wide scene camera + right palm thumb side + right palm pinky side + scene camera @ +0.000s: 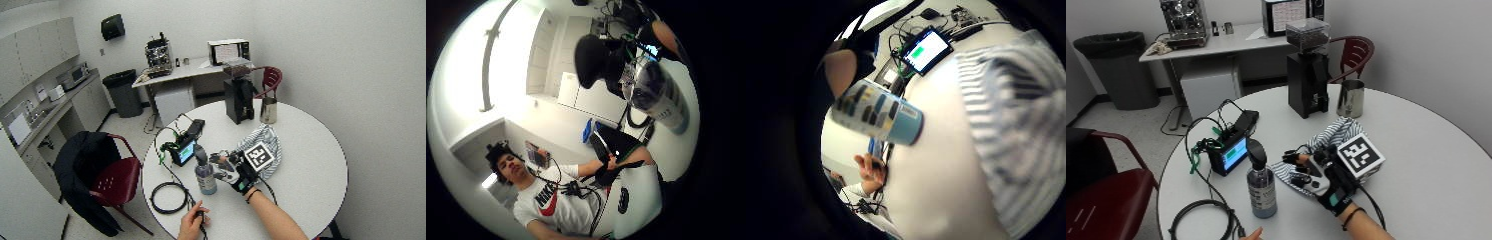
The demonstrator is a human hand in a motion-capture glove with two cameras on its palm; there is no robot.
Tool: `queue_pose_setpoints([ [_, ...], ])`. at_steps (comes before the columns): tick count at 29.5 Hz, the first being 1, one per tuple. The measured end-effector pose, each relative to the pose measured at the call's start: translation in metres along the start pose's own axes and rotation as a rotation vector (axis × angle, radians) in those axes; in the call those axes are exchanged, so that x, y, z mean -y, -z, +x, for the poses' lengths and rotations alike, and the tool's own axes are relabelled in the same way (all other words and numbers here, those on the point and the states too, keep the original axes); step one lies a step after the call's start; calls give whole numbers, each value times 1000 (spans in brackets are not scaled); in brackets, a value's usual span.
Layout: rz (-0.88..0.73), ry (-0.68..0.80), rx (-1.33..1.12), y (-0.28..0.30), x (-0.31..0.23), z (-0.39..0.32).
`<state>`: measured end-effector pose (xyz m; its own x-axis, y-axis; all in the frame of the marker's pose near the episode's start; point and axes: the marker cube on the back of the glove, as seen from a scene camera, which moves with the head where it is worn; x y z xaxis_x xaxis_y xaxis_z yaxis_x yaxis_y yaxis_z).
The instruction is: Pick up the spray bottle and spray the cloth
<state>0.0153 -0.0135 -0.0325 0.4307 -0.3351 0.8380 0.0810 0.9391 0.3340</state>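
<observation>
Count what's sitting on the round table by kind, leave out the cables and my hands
Spray bottle: 1
Striped cloth: 1
Coffee grinder: 1
Metal cup: 1
Small screen: 1
Total: 5

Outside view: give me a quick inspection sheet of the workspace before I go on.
Surface: round white table.
Job's things: spray bottle upright, striped cloth lying beside it.
Clutter: coffee grinder, metal cup, small screen.
Hands: right hand over the cloth, next to the bottle, not gripping it.
Cables: coiled black cable by the table edge.
Surroundings: red chair, side table, bin.
</observation>
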Motion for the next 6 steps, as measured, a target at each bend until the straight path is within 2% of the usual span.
queue_pose_setpoints([
  [6, 96, 14, -124, 61, -20, -28],
])
